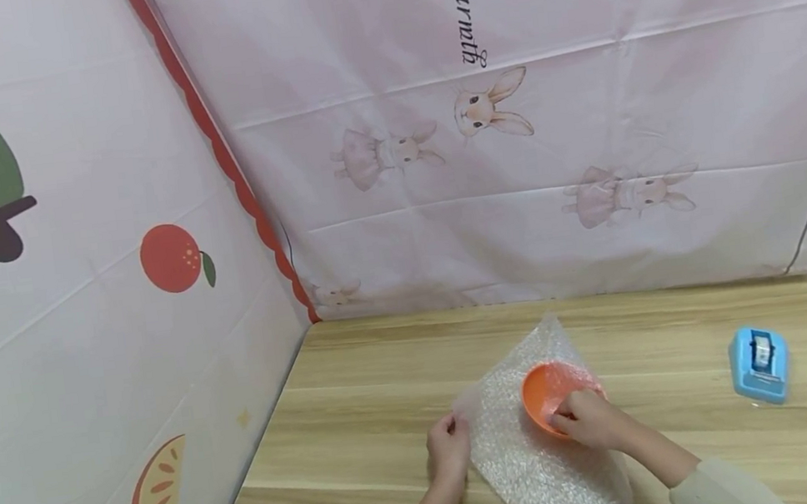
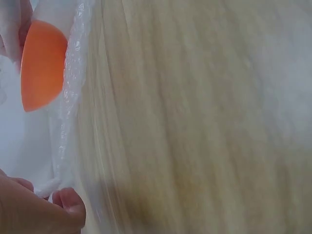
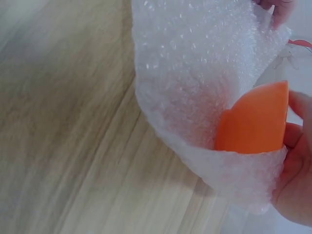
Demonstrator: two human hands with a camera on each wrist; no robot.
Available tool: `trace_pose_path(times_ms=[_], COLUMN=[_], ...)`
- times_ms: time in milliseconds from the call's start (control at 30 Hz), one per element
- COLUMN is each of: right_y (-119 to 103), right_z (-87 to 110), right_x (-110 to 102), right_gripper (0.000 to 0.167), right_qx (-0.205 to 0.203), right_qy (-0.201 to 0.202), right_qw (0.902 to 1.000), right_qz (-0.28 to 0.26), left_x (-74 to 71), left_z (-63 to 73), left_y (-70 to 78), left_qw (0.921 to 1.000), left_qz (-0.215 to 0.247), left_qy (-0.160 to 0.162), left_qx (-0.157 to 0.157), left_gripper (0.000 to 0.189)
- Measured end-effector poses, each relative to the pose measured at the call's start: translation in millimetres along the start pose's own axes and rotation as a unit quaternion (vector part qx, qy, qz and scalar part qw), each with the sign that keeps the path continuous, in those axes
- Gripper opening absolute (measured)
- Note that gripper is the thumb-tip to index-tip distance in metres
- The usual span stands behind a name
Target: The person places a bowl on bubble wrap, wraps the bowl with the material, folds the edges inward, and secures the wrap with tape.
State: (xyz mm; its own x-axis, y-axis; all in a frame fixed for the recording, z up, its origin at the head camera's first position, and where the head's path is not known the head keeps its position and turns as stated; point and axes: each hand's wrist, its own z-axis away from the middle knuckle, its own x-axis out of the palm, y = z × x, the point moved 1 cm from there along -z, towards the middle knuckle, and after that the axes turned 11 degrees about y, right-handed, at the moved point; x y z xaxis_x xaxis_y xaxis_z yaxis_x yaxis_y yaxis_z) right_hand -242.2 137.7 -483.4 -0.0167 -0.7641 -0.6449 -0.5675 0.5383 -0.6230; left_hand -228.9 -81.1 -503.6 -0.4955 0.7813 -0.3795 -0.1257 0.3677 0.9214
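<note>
An orange bowl (image 1: pixel 534 394) sits upright on a sheet of clear bubble wrap (image 1: pixel 532 471). One side of the sheet is folded up over the bowl's right rim. My right hand (image 1: pixel 596 420) pinches that folded part at the rim, with its fingertips reaching inside the bowl. In the right wrist view, the wrap (image 3: pixel 190 68) curves around the lower side of the bowl (image 3: pixel 258 122). At the sheet's left edge, my left hand (image 1: pixel 449 448) pinches the bubble wrap between thumb and fingers, apart from the bowl.
A blue tape dispenser (image 1: pixel 760 365) with a roll of tape stands on the right of the wood-grain table (image 1: pixel 342 428). Printed cloth (image 1: pixel 418 250) hangs behind the table's far edge, and a white printed panel (image 1: pixel 82 342) borders its left side.
</note>
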Motion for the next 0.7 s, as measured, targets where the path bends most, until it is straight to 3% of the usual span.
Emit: trace_pose_path(times_ms=[167, 433, 700], right_y=[-2.5, -0.9, -3.0], right_z=[-0.3, 1.3, 1.3], right_x=[-1.2, 0.2, -0.4], right_gripper=[0.045, 0.049, 0.049], right_qx=[0.029, 0.036, 0.022], right_qy=[-0.020, -0.022, -0.010], right_qw=[0.9993, 0.9991, 0.9996], right_qz=[0.011, 0.005, 0.013], left_x=[1.8, 5.7, 9.4], left_z=[-0.7, 0.9, 7.5], left_y=[0.7, 10.2, 28.3], left_qw=[0.9988, 0.9944, 0.9904], left_qz=[0.050, 0.105, 0.133], left_qy=[0.002, 0.003, 0.011], left_qx=[0.005, -0.005, 0.037], left_gripper=[0.029, 0.029, 0.026])
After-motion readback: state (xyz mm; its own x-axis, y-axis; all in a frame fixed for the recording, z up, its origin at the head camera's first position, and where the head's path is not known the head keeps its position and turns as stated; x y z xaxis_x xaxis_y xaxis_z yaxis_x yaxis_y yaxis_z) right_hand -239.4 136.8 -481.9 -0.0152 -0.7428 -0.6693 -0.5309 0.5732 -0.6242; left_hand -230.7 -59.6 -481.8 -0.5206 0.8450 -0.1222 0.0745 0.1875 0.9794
